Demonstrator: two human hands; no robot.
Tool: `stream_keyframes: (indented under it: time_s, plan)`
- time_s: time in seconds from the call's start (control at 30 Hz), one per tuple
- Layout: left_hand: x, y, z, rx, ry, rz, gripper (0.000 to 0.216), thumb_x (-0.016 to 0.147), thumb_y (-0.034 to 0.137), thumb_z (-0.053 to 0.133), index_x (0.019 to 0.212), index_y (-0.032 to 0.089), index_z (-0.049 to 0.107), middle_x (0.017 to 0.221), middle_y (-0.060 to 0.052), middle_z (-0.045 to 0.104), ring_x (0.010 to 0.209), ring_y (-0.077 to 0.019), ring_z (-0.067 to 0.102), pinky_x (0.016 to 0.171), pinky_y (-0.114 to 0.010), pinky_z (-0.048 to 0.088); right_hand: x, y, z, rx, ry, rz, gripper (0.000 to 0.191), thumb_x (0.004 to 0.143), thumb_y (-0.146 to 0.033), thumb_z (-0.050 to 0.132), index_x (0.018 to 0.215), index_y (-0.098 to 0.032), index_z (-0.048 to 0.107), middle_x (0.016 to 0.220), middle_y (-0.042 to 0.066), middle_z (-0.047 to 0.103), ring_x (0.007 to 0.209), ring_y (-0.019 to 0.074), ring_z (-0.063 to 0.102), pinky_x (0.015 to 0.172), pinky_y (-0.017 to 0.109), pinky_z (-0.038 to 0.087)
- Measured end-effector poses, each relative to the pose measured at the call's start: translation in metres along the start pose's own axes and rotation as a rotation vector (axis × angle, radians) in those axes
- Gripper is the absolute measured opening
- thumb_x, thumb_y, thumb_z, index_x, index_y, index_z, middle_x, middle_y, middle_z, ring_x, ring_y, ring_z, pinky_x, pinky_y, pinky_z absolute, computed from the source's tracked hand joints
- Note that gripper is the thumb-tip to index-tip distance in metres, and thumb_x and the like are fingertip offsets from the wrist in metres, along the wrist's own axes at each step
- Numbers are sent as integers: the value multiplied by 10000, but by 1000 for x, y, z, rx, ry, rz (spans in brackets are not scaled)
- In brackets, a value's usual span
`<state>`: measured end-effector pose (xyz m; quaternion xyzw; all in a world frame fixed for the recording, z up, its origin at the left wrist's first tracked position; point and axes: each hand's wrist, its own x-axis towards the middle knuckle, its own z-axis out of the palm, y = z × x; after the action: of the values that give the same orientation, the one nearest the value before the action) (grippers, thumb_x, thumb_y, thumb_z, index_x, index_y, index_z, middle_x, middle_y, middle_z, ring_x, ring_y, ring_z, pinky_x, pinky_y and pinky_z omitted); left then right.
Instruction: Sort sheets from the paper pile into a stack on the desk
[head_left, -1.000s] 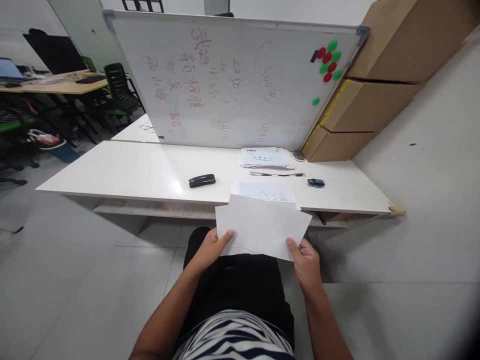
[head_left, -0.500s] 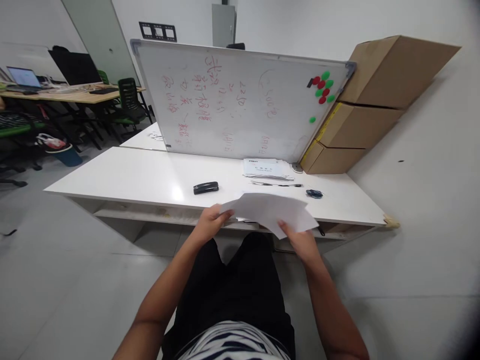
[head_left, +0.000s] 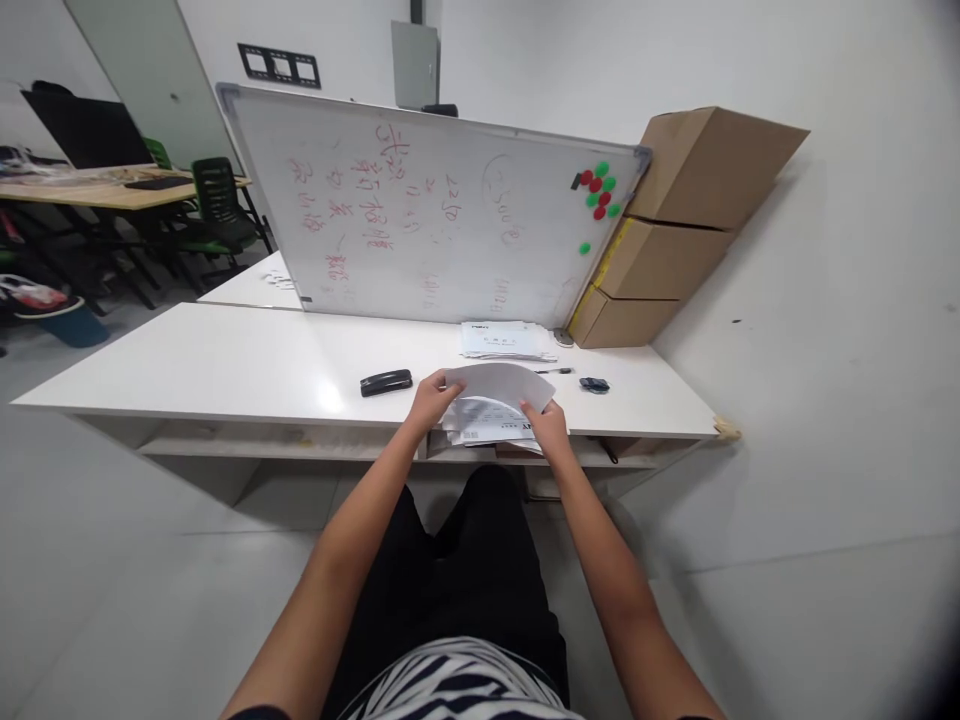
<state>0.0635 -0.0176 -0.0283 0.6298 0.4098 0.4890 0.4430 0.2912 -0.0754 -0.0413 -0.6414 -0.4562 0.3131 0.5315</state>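
Between my hands a white sheet of paper (head_left: 499, 382) bows upward; whether it is one sheet or more I cannot tell. My left hand (head_left: 435, 398) pinches its left edge, thumb on top. At the right edge my right hand (head_left: 546, 422) grips it the same way. Just below the held paper, printed papers (head_left: 491, 425) lie at the desk's front edge, partly covered by it. To the left of my left hand lies a black stapler (head_left: 386, 382). Farther back is a stack of printed papers (head_left: 506, 340), with a pen (head_left: 555, 371) in front of it.
A whiteboard (head_left: 420, 220) with red writing and magnets stands along the back of the white desk (head_left: 247, 350). Cardboard boxes (head_left: 697, 170) are stacked at the right rear. A small dark object (head_left: 595, 384) lies right of the pen. Open shelving runs under the desktop.
The held paper has moved from a tilted, lower position to a level arch, and my hands are closer together. Printed papers beneath it now show more. The camera view has turned right.
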Motion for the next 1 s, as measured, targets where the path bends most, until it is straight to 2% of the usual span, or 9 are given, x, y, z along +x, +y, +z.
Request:
stream_keyframes:
  time_s: [0.1, 0.2, 0.3, 0.37, 0.43, 0.53, 0.63, 0.77, 1.0]
  plan:
    - [-8, 2, 6, 70, 15, -5, 357, 783, 445, 615, 1008, 173, 666, 1028, -64, 700, 951, -218, 631, 845, -339, 485, -4, 5, 3, -43, 2, -4, 475, 736, -448, 610, 1054, -100, 671, 982, 134, 723, 947, 267, 657, 843, 385, 497]
    - [-13, 6, 10, 160, 97, 21, 354, 824, 458, 569, 1009, 174, 669, 1028, -64, 700, 969, -225, 620, 859, -338, 470, -9, 4, 7, -106, 4, -30, 468, 775, -454, 559, 1068, -108, 676, 1046, 146, 709, 1023, 279, 636, 899, 388, 469]
    - [-14, 8, 4, 248, 102, 72, 387, 869, 483, 505, 1074, 189, 651, 1084, -62, 687, 997, -224, 607, 865, -331, 464, -16, -1, 6, -280, 32, -76, 438, 818, -443, 508, 1069, -130, 685, 1051, 167, 702, 1044, 304, 626, 902, 398, 458]
    - [-9, 5, -12, 369, 71, 115, 404, 871, 477, 511, 1152, 205, 612, 1146, -62, 662, 1047, -225, 588, 910, -337, 446, -22, -4, 2, -374, 44, -96, 417, 827, -440, 493, 1044, -146, 695, 1015, 174, 707, 1016, 324, 634, 879, 412, 462]
    - [0, -3, -36, 549, 106, 119, 482, 849, 463, 555, 1256, 205, 540, 1240, -88, 611, 1140, -255, 540, 979, -376, 404, -26, -7, -2, -373, 45, -108, 411, 827, -450, 494, 1040, -161, 694, 1009, 163, 710, 1007, 324, 635, 870, 411, 466]
    - [12, -27, -81, 873, 240, -16, 656, 769, 469, 649, 1326, 172, 470, 1340, -174, 513, 1259, -367, 418, 1006, -491, 349, -29, -8, -5, -263, 37, -84, 420, 809, -477, 518, 1025, -159, 686, 993, 140, 714, 954, 301, 647, 826, 390, 491]
    - [17, -55, -117, 1029, 229, -148, 608, 745, 495, 654, 1242, 167, 530, 1237, -190, 556, 1181, -388, 466, 941, -494, 383, -25, -8, 3, -89, 6, 15, 418, 770, -494, 573, 976, -144, 674, 902, 120, 718, 751, 250, 650, 646, 349, 526]
    - [14, -76, -136, 974, 153, -88, 451, 769, 525, 606, 1077, 197, 592, 1051, -118, 612, 1006, -289, 563, 862, -383, 430, -11, -8, 21, 137, -76, 115, 403, 717, -460, 640, 976, -150, 649, 915, 90, 711, 623, 185, 593, 440, 280, 475]
    - [10, -79, -143, 709, 154, -76, 470, 758, 513, 614, 1092, 190, 542, 1080, -95, 599, 976, -239, 572, 833, -348, 451, -7, -19, 50, 197, -293, 203, 327, 698, -359, 675, 953, -157, 637, 948, 86, 702, 628, 168, 581, 405, 255, 443]
